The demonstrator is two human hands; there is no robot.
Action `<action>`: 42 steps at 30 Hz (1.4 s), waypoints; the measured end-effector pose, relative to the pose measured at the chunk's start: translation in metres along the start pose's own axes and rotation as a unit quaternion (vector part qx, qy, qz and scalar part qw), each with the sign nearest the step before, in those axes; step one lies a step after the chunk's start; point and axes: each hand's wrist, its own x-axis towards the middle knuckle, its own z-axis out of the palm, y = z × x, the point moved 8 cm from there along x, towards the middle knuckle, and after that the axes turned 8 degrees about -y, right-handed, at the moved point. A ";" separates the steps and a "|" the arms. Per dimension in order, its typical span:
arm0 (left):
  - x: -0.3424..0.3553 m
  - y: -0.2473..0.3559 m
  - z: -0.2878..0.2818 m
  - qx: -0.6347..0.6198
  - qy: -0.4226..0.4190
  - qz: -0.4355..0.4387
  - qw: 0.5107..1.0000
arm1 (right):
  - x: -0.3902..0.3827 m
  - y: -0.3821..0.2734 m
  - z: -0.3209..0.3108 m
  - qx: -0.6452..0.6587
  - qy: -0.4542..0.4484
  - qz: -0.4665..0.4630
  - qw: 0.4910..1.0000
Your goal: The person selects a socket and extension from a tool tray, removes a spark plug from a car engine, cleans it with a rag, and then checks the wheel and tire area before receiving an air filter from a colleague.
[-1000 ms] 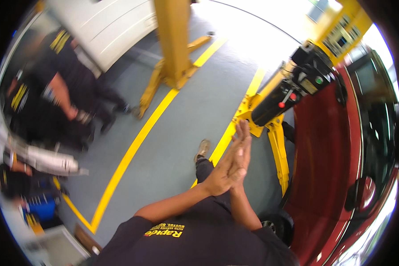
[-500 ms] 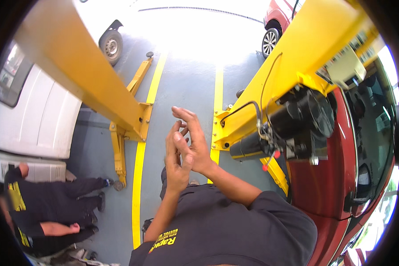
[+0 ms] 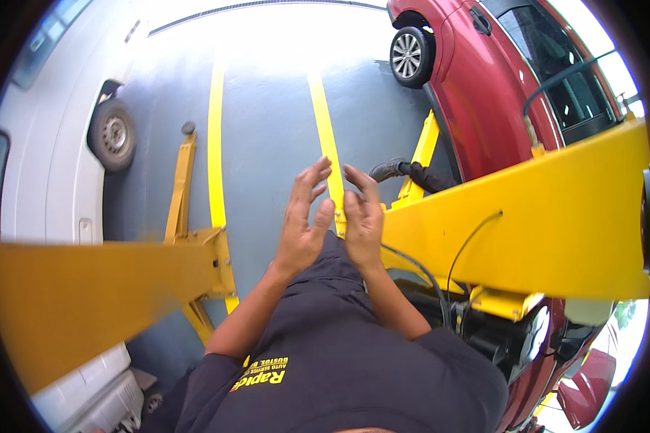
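"Head view, and both are up: left hand [image 3: 303, 220] and right hand [image 3: 363, 222] in front of the dark shirt [image 3: 383, 361], palms turned toward each other, a gap between!"

"And the fingers?"

"Loosely curved, slightly parted, thumbs apart. Nothing shows in either grip."

"Nearest gear?"

"The yellow lift post [image 3: 520, 216], immediately right of the right hand in this view; whether they touch, I can't tell."

"There's my worry! A quick outward swing of that arm could rap the knuckles on its edge."

"Look lower: a black hose [image 3: 433, 280] curves near the right forearm. A careless elbow could snag it."

"Ahead now, a co-worker's dark shoe [image 3: 387, 170] is just beside a yellow lift arm [image 3: 425, 148] near the red car [image 3: 477, 94]. One blind step and that foot could trip!"

"Same danger across on the left: the second post [image 3: 108, 289] has its own low arm [image 3: 180, 184] reaching out beside the white van [image 3: 50, 159]. Eyes on the hands, shin on the steel, that's the risk."
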 end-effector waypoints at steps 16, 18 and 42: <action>0.513 -0.225 -0.047 0.060 -0.120 -0.100 0.986 | 0.494 0.188 -0.084 -0.022 0.114 0.125 0.985; 0.573 -0.241 -0.065 0.016 -0.096 -0.149 0.984 | 0.559 0.186 -0.088 -0.024 0.106 0.092 0.990; 1.213 -0.536 0.066 -0.052 -0.245 -0.284 0.926 | 1.102 0.493 -0.411 -0.343 0.172 0.244 0.891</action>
